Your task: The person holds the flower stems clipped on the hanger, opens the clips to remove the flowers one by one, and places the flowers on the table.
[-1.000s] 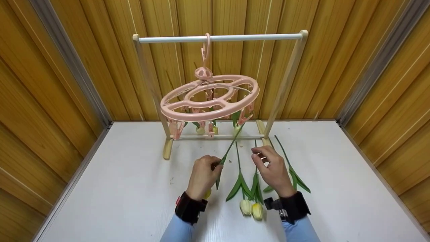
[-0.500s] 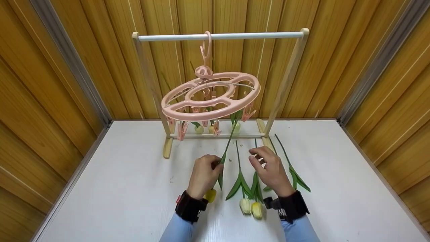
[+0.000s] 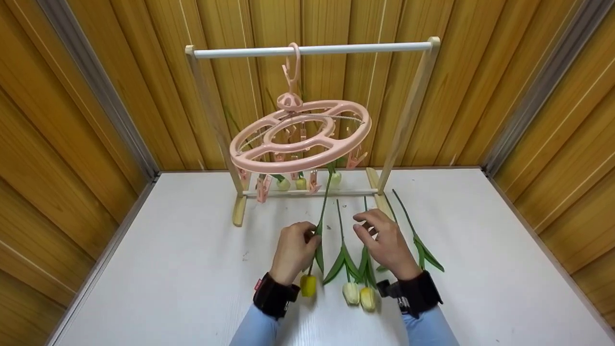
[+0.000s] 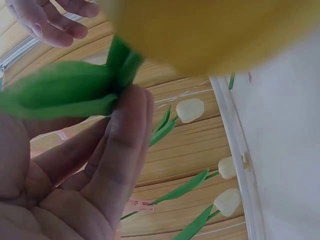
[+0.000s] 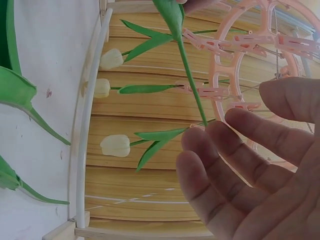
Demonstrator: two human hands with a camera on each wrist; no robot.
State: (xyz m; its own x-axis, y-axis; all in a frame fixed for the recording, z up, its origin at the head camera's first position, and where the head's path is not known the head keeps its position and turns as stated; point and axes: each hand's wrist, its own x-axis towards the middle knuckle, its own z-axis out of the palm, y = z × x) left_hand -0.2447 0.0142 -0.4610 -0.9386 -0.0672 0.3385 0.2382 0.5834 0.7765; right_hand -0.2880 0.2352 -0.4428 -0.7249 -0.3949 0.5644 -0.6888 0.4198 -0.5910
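Note:
My left hand (image 3: 295, 247) pinches a yellow artificial tulip (image 3: 308, 285) by its stem at the leaves. The bloom hangs down beside the wrist strap, and the bare stem points up toward the pink clip hanger (image 3: 283, 167). Close up in the left wrist view, thumb and fingers hold just below the green leaf (image 4: 60, 92). To the right, my right hand (image 3: 387, 242) is raised over the lying tulips with loosely bent fingers, holding nothing. In the right wrist view, the held stem (image 5: 192, 85) passes behind its fingertips.
The hanger hooks over a white rail (image 3: 365, 48) on a wooden stand; pink clips (image 3: 263, 188) dangle from it. Several pale tulips (image 5: 116, 145) hang upside down at its back. On the white table (image 3: 182, 269) lie a white tulip (image 3: 351, 293), a yellowish tulip (image 3: 367, 299) and further stems at right.
The held tulip has turned: its stem tip swung left, and its yellow bloom came out from behind the left wrist. The hanger has rotated a little. My right hand shifted slightly left.

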